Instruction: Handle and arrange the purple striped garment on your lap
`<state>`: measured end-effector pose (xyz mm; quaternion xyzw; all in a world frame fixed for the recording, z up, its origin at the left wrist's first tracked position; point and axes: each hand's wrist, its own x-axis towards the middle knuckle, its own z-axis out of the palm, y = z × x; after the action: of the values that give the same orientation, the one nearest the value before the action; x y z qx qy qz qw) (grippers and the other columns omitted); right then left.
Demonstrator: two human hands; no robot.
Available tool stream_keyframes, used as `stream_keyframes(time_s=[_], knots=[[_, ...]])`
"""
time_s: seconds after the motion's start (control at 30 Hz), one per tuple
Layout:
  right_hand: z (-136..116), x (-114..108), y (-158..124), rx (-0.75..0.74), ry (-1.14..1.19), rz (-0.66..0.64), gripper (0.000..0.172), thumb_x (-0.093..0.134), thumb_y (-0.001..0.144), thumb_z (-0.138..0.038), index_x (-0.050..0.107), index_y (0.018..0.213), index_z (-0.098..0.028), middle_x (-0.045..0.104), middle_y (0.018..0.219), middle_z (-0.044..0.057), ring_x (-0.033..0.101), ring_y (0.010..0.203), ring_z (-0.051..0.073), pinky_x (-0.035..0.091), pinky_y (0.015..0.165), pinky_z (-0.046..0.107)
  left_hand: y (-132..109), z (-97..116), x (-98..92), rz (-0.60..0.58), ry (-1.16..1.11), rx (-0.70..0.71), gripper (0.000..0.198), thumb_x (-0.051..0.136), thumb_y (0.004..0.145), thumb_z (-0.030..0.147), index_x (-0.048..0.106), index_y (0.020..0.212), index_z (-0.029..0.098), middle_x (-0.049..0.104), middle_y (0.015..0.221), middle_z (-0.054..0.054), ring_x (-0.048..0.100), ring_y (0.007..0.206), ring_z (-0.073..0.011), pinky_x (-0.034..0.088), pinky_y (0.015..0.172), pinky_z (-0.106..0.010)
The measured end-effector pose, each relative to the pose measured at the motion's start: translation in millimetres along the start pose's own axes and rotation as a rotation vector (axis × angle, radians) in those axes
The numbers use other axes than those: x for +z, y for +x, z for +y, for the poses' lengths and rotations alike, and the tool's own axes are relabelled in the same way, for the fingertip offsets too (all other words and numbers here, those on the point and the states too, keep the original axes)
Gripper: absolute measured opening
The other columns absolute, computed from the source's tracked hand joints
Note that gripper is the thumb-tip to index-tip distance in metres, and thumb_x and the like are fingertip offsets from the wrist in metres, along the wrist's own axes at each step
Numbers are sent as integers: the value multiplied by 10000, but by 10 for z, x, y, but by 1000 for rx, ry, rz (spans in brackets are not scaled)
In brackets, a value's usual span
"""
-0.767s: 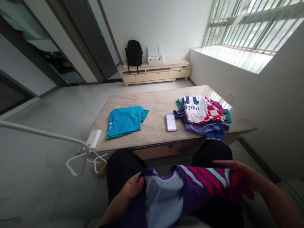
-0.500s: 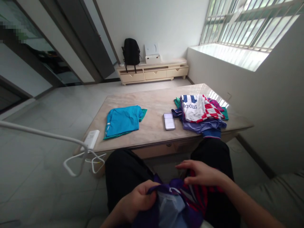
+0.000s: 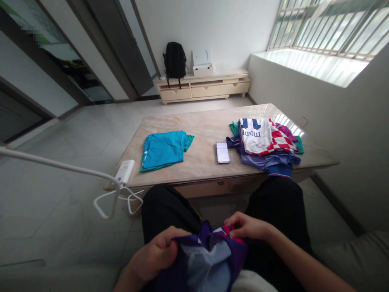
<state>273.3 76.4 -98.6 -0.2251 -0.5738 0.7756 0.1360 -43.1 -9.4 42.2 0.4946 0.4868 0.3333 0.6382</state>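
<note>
Left hand (image 3: 156,253): gripping purple shirt (image 3: 209,267), ten o'clock edge.
Right hand (image 3: 251,227): fingers now pinched onto its one o'clock edge.
Purple shirt: six o'clock from desk (image 3: 203,129), now secured both sides.

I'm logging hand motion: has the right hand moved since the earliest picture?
Yes: the right hand has moved leftward, toward the left hand, judged against the table.

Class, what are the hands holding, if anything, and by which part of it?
A purple garment: the left hand grips it by the edge of its opening, the right hand by a red-and-white part.
</note>
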Motion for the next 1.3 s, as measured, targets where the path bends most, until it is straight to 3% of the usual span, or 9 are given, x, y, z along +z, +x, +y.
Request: stream_keyframes(time_s=[0.2,0.4,0.53,0.63,0.77,0.9,1.07,1.17,1.3], knots=[[-596,-379,-366,-260,-50,417,223,801,859,-383,743,889,-170,642,1051,54,605,942,175,479,851,281,127,522,-457,-25,473,124,609,539,935,700,793,1200,214,789,972,-93,701,838,-238,566,751,-276],[-1119,-446,-678,-212,-278,618,307,801,867,-340,736,1145,-229,744,1023,43,676,875,185,536,759,254,373,891,-476,151,805,207,620,480,977,664,738,1293,197,788,1179,-85,731,1029,-291,564,967,-350],[-1307,-357,-738,-149,-501,644,408,770,886,-412,736,1264,-264,740,1232,65,684,1056,242,544,858,289,441,873,-433,81,801,251,467,468,1031,527,719,1307,245,740,1317,-39,674,1233,-260,473,1121,-340],[-1375,-291,-747,-155,-638,655,243,706,935,-423,791,1034,-219,754,956,53,674,848,191,524,747,270,459,848,-425,65,792,279,409,467,1043,456,716,1299,257,735,1327,-25,668,1247,-236,467,1126,-322],[-1387,-210,-776,-305,-662,626,183,650,980,-359,748,957,-206,708,1121,69,661,1006,204,516,881,283,462,845,-402,117,808,315,380,489,1028,423,741,1221,213,770,1234,-55,710,1158,-246,522,1056,-325],[-1325,-157,-808,-234,-541,690,195,642,986,-379,729,1059,-220,716,922,31,661,798,156,523,701,225,450,879,-365,132,813,425,289,521,1010,361,746,1073,192,780,1120,-60,724,1062,-230,556,950,-278],[-1330,-162,-817,-245,-551,622,311,759,896,-426,773,1160,-263,767,1059,42,700,934,200,540,814,243,417,902,-334,131,859,415,266,553,994,332,724,840,198,745,779,5,696,718,-152,527,677,-195],[-1406,-147,-814,-259,-561,598,378,808,843,-460,780,1173,-279,758,985,26,687,854,184,530,731,229,407,871,-325,204,857,412,213,624,950,350,764,862,215,784,819,6,724,752,-161,538,721,-200],[-1485,-86,-781,-271,-671,666,140,734,923,-369,760,969,-240,724,881,18,662,801,159,520,746,240,405,817,-322,243,841,396,176,697,904,382,799,936,241,816,905,-5,750,826,-188,560,822,-242]])
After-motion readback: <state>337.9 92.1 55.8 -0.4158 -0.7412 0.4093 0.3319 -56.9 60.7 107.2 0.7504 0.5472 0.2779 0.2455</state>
